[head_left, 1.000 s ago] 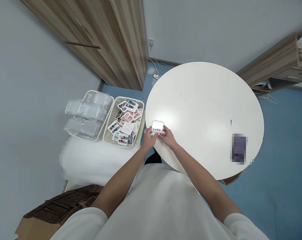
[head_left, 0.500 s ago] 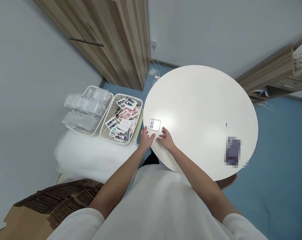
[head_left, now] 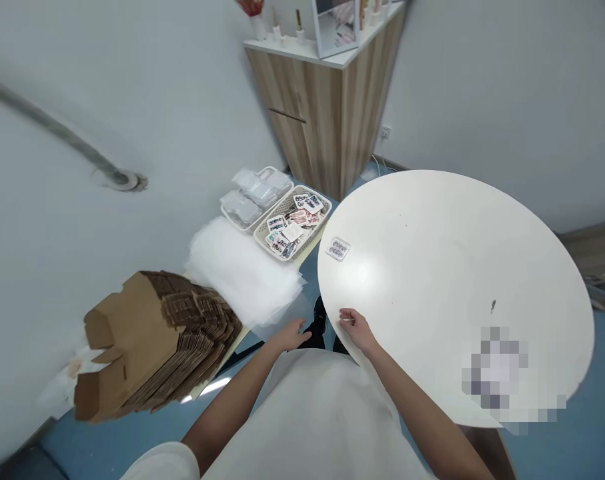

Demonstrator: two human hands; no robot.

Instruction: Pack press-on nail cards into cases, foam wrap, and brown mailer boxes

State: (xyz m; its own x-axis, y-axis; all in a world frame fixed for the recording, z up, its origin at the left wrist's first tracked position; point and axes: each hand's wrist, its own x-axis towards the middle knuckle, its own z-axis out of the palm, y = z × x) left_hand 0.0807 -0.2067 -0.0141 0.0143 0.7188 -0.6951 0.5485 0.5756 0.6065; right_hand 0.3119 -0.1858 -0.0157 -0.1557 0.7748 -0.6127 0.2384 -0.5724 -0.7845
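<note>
A rounded white surface (head_left: 447,267) near grey walls (head_left: 482,100) bears a pale-rimmed, dark-patterned case (head_left: 338,249). Left hand (head_left: 291,335) and right hand (head_left: 357,328) are apart, unclenched.

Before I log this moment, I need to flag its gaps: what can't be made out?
All in the head view:
- Contents of the small case: too small for fine detail.
- Print on the white slip: too small to read.
- Lower cards in the basket: covered by those on top.
- Pixelated patch on the table: blocks mask what is there.
- Framed picture: cut off by the top edge.
</note>
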